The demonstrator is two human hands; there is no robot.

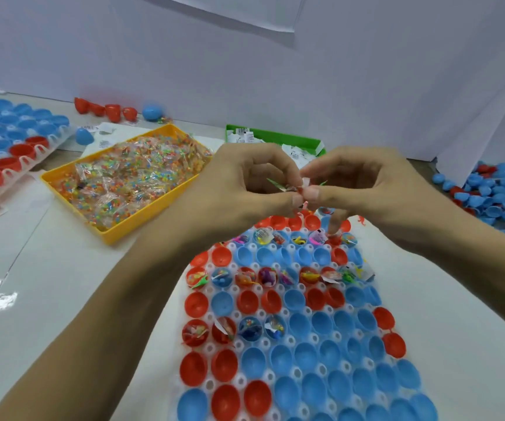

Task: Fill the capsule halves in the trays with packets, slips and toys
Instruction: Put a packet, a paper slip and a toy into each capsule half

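A white tray (278, 343) lies in front of me with rows of red and blue capsule halves (303, 354). Some rows hold packets, slips and toys (268, 276); the other halves are bare inside. Above the tray's far end my left hand (242, 183) and my right hand (357, 183) meet fingertip to fingertip. Together they pinch a small bundle of items (293, 189), with green tips sticking out on both sides. What exactly the bundle holds is hidden by my fingers.
A yellow bin (114, 232) of clear candy packets stands at the left centre. A green bin (278, 138) with white slips sits behind my hands. Another tray of halves (11, 138) lies far left, loose halves (494, 196) pile up far right, and white walls stand behind.
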